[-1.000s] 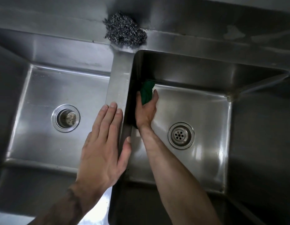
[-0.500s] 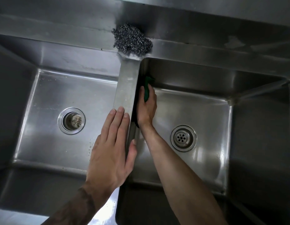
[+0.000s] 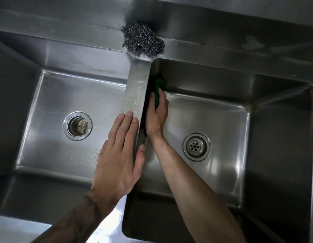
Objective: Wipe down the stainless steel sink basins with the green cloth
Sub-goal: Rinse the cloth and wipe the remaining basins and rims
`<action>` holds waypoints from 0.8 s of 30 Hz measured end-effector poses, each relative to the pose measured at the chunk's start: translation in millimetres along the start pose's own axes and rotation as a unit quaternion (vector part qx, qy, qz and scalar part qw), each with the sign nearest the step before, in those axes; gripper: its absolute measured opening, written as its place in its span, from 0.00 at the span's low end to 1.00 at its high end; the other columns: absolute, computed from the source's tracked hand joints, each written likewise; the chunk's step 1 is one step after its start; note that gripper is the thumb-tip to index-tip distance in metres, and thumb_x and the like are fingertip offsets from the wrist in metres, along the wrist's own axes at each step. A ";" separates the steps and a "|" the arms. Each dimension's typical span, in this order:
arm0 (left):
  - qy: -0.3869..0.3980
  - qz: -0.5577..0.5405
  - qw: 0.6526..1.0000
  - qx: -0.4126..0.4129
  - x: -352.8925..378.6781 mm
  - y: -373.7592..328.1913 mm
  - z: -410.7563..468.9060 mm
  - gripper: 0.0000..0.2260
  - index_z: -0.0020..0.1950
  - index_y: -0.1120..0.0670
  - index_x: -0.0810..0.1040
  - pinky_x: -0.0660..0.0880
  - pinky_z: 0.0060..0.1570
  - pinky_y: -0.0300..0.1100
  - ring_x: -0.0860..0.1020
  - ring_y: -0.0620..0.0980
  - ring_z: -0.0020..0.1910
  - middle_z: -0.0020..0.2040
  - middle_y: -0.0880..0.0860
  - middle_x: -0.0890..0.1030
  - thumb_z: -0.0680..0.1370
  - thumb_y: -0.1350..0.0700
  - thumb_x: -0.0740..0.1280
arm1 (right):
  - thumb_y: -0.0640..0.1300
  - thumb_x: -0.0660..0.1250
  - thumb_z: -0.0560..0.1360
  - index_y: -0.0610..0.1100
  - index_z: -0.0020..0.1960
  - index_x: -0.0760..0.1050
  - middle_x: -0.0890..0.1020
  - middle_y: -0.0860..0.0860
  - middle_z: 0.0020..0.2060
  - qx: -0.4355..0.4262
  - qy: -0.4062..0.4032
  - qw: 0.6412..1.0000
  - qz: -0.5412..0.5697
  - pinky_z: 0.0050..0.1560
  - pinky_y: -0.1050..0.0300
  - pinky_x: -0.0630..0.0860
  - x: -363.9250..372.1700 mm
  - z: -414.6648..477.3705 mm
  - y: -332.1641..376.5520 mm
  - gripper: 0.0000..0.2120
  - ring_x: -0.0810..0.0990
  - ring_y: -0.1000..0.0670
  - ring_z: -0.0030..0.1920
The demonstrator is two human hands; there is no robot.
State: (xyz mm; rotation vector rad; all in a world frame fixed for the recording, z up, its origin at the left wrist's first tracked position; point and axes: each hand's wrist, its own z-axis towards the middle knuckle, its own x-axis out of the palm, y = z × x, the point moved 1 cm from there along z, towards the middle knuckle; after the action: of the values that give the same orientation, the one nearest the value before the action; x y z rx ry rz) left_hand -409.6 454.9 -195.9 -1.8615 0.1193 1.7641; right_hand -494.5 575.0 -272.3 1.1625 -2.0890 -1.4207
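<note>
Two stainless steel basins lie side by side, the left basin (image 3: 52, 106) and the right basin (image 3: 222, 120), split by a narrow steel divider (image 3: 137, 88). My right hand (image 3: 156, 116) is inside the right basin, pressing the green cloth (image 3: 158, 92) against the divider's inner wall near the back corner. Most of the cloth is hidden under my fingers. My left hand (image 3: 119, 155) rests flat, fingers together, on the divider's near end and holds nothing.
A ball of steel wool (image 3: 143, 41) sits on the back ledge above the divider. Each basin has a round drain, the left drain (image 3: 77, 125) and the right drain (image 3: 196, 146). A steel backsplash rises behind the ledge.
My right hand has slid the cloth from the basin floor up along the divider wall toward the back corner. The left hand has stayed on the divider; the view shifted a little.
</note>
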 end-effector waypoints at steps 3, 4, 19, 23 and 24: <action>-0.002 -0.022 1.000 0.000 -0.3 0.3 0.3 0.26 0.82 0.65 0.64 0.57 0.85 0.53 0.56 0.57 0.86 0.85 0.61 0.62 0.87 0.53 0.54 | 0.50 0.61 0.85 0.50 0.76 0.72 0.74 0.59 0.67 -0.067 0.017 0.997 0.030 0.72 0.65 0.66 -18.8 -38.4 7.2 0.20 0.72 0.63 0.70; -0.002 -0.033 0.999 -0.002 -0.7 0.3 0.1 0.26 0.82 0.65 0.64 0.56 0.85 0.52 0.56 0.57 0.86 0.85 0.61 0.62 0.87 0.53 0.54 | 0.47 0.62 0.86 0.50 0.75 0.72 0.74 0.60 0.67 -0.085 0.031 0.995 0.046 0.70 0.67 0.66 -25.4 -51.8 6.4 0.18 0.71 0.64 0.70; -0.004 -0.050 0.999 0.002 -2.8 0.8 -0.9 0.25 0.82 0.66 0.64 0.58 0.84 0.55 0.56 0.59 0.86 0.84 0.63 0.62 0.88 0.54 0.52 | 0.51 0.59 0.86 0.52 0.78 0.68 0.75 0.51 0.72 -0.063 0.106 0.989 0.076 0.75 0.45 0.70 -45.1 -115.4 -23.4 0.20 0.73 0.48 0.75; -0.007 -0.043 0.999 0.012 -1.9 0.4 -0.2 0.25 0.82 0.66 0.64 0.59 0.84 0.55 0.56 0.59 0.86 0.84 0.62 0.62 0.88 0.53 0.51 | 0.57 0.59 0.85 0.54 0.76 0.69 0.77 0.52 0.69 -0.012 0.066 0.998 -0.012 0.72 0.42 0.73 -25.8 -74.4 -47.4 0.21 0.75 0.51 0.71; -0.010 -0.040 0.999 0.012 -1.4 1.1 0.1 0.25 0.82 0.66 0.64 0.59 0.84 0.54 0.56 0.59 0.86 0.84 0.62 0.62 0.88 0.53 0.52 | 0.57 0.59 0.85 0.54 0.76 0.69 0.77 0.53 0.68 0.020 0.064 0.997 -0.042 0.72 0.42 0.73 -22.2 -62.6 -52.5 0.21 0.75 0.52 0.69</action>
State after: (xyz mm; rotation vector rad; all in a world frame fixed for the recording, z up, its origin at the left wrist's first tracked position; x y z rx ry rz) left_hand -410.3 453.5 -195.0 -1.8062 0.0576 1.7184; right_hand -416.2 547.0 -288.9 1.3361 -2.0108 -1.3077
